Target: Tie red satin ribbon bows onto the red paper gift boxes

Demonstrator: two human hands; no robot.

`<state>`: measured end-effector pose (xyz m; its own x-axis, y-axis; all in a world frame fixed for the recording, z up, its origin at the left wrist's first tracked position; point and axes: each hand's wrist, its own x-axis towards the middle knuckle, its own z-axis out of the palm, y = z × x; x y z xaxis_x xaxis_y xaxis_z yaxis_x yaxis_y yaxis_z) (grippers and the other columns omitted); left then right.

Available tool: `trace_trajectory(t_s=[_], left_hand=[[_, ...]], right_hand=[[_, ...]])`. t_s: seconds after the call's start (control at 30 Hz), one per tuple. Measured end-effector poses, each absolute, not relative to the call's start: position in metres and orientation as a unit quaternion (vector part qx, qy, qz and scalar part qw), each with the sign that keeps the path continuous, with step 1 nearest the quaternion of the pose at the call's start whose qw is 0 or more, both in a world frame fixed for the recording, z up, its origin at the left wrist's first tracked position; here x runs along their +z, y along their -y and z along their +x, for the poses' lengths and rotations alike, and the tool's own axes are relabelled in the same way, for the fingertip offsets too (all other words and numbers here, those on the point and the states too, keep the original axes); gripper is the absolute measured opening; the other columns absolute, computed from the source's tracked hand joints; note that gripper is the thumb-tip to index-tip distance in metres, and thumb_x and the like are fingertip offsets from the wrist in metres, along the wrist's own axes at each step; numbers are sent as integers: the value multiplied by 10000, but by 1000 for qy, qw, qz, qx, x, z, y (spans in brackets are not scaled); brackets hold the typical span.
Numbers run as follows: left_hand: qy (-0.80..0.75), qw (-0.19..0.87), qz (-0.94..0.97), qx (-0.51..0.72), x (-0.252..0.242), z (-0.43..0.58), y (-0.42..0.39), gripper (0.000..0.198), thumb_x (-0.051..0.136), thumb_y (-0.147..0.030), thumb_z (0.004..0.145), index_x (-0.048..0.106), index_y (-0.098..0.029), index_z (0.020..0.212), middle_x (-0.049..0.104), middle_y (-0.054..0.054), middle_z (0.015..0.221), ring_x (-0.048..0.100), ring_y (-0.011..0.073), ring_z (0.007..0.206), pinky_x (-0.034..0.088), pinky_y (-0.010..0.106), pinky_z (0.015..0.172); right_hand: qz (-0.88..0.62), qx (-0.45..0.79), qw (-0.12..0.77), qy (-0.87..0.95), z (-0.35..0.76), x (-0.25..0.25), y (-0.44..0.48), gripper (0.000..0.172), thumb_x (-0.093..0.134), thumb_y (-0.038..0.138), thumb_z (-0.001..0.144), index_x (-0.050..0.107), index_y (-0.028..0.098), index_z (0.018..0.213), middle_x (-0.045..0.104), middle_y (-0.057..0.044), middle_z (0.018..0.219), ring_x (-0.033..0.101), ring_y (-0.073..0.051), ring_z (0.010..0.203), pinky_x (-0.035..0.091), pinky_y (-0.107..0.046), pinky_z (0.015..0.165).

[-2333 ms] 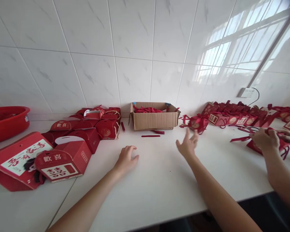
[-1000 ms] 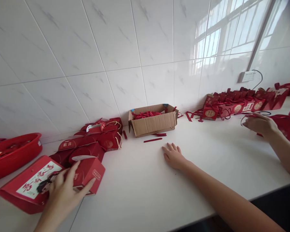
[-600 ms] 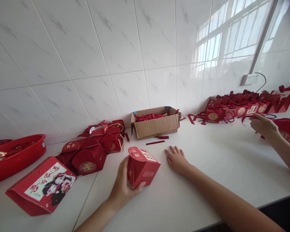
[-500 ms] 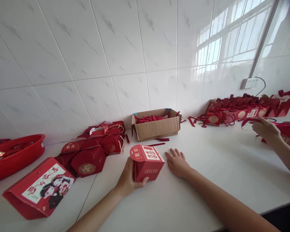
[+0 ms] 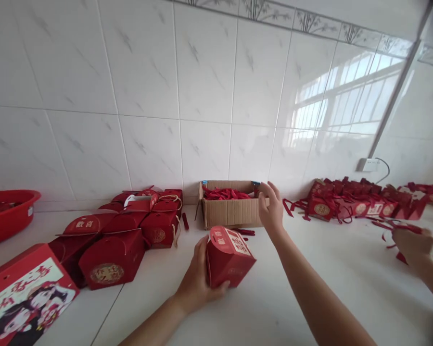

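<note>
My left hand (image 5: 195, 281) grips a red gift box (image 5: 229, 264) by its left side, thumb across the lower front. The box has a rounded flap and white printed characters on top, and it is slightly tilted over the white counter. My right hand (image 5: 273, 209) is raised at the right end of a cardboard box (image 5: 234, 214), fingers apart and holding nothing I can see. Inside the cardboard box lies a pile of red ribbons (image 5: 225, 193). It is unclear whether my right hand touches the cardboard.
Several closed red boxes (image 5: 111, 259) stand at left, beside a larger printed box (image 5: 32, 298) and a red basin (image 5: 10, 216). Beribboned boxes (image 5: 353, 204) line the wall at right. Another person's hand (image 5: 416, 247) works at far right near a red box.
My right hand has lifted off the counter and moved up to the cardboard box. My left hand still holds the gift box, now tilted more. The camera view has shifted upward.
</note>
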<state>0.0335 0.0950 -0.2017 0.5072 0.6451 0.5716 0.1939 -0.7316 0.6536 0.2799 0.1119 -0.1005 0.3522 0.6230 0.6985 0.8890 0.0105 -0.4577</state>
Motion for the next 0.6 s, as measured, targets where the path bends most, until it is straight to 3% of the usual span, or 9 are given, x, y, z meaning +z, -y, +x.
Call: trace_trajectory(t_s=[0.07,0.1,0.2,0.3,0.4,0.5,0.6], left_hand=[[-253,228,819,461,-207,35,-93,1105,729,-322,627,-26,-259,1432,90,192,1453,267,404,1309,296,549,1026],[-243,214,817,477,-209,36,-92,1117,728,-338,625,-43,-275,1432,28,180,1461,223,414,1326,282,552,1031],[-188,231,811,503,-210,36,-86,1068,705,-449,655,-30,-319,1419,-30,143,1464,253,394,1313,268,531,1034],[-156,373,789,463,-205,34,-83,1039,605,-671,677,-9,-302,1429,140,154,1452,353,354,1249,280,488,1018],[-182,560,696,410,-200,34,-87,848,426,-708,782,85,-274,1426,368,159,1350,498,283,1087,374,416,898],[-233,660,601,386,-197,35,-95,623,404,-608,860,304,-218,1334,526,129,1163,566,202,866,409,330,738],[-257,681,575,374,-194,38,-99,495,502,-543,841,484,-171,1166,604,94,1002,569,172,784,398,287,676]], right_hand=[[-658,-175,548,486,276,-103,-127,496,203,301,932,421,155,1353,270,-133,1487,286,-234,1347,330,-419,1036],[-662,-164,551,480,275,-108,-132,495,219,312,928,428,156,1348,271,-129,1490,290,-235,1346,333,-420,1033],[-709,-93,458,527,284,-118,-138,432,333,335,893,579,181,1213,490,-117,1348,391,-279,1277,299,-467,1035],[-733,-28,393,555,307,-112,-131,380,439,424,848,727,175,838,694,-109,898,602,-292,959,374,-454,941],[-743,58,319,585,327,-105,-125,446,481,492,826,714,171,621,657,-72,591,617,-212,621,465,-333,677],[-739,111,266,609,329,-119,-127,403,574,444,802,671,151,543,645,-69,565,589,-167,554,452,-276,573],[-728,123,258,623,320,-151,-132,241,586,359,854,673,137,825,673,-63,835,620,-159,732,505,-300,695]])
